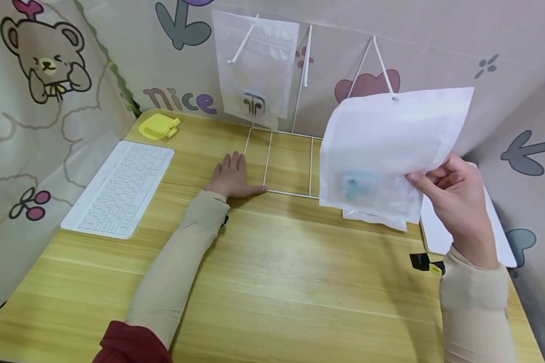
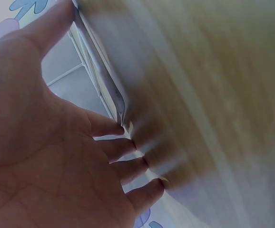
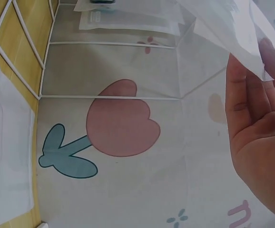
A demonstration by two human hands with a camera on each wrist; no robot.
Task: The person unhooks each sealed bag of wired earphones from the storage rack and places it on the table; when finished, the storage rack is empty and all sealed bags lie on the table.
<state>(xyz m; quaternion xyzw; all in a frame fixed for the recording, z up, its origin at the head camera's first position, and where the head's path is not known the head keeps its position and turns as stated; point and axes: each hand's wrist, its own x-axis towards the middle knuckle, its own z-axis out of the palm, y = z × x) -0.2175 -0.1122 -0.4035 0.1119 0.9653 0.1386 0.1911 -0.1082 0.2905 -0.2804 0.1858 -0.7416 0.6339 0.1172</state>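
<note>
A white wire rack (image 1: 311,166) stands on the table against the curtain. From its right hook hangs a white, partly see-through pouch (image 1: 381,136), with a pale teal item showing inside. My right hand (image 1: 456,196) pinches this pouch at its right edge between thumb and fingers; the right wrist view shows the same grip. Below the pouch, the bottom of another clear-white packet (image 1: 377,219) peeks out. My left hand (image 1: 230,181) lies on the table at the rack's left end, fingers straight, thumb touching the front base wire. Another white pouch (image 1: 259,65) hangs from the left hook.
A white keyboard (image 1: 118,189) lies at the left, with a yellow plastic item (image 1: 159,126) behind it. At the right, a flat white object (image 1: 490,227) is partly covered by my right hand. Printed curtain (image 1: 181,75) encloses the back and sides of the wooden table (image 1: 290,282).
</note>
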